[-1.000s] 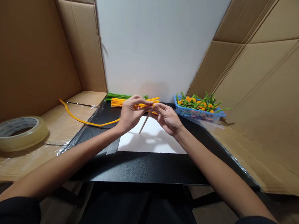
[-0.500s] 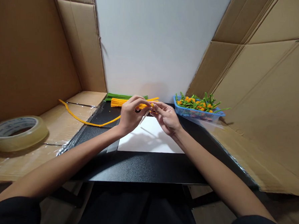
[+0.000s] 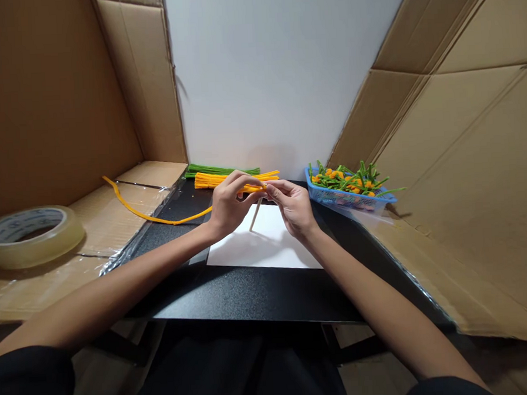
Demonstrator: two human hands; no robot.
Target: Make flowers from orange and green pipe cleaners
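Above a white sheet of paper (image 3: 258, 258), my two hands meet at the fingertips. My left hand (image 3: 229, 204) is closed in a pinch on a long orange pipe cleaner (image 3: 172, 222), whose free end trails out to the left over the cardboard. Pinched in my right hand (image 3: 296, 209) is the orange end of the pipe cleaner, close to the left fingertips. A thin wooden stick (image 3: 255, 215) slants down from between the hands toward the paper. Its upper end is hidden by my fingers, so I cannot tell how the pipe cleaner sits on it.
Behind my hands lie a bundle of orange pipe cleaners (image 3: 204, 180) and a green bundle (image 3: 222, 169). A blue basket (image 3: 349, 200) at right holds green and orange twisted pieces. A tape roll (image 3: 65, 238) rests on the left cardboard. Cardboard walls (image 3: 466, 181) flank the black table (image 3: 251, 295).
The wooden stick has swung to a steeper slant, and more of it shows below my fingers. Both hands stay in nearly the same place, still pinching.
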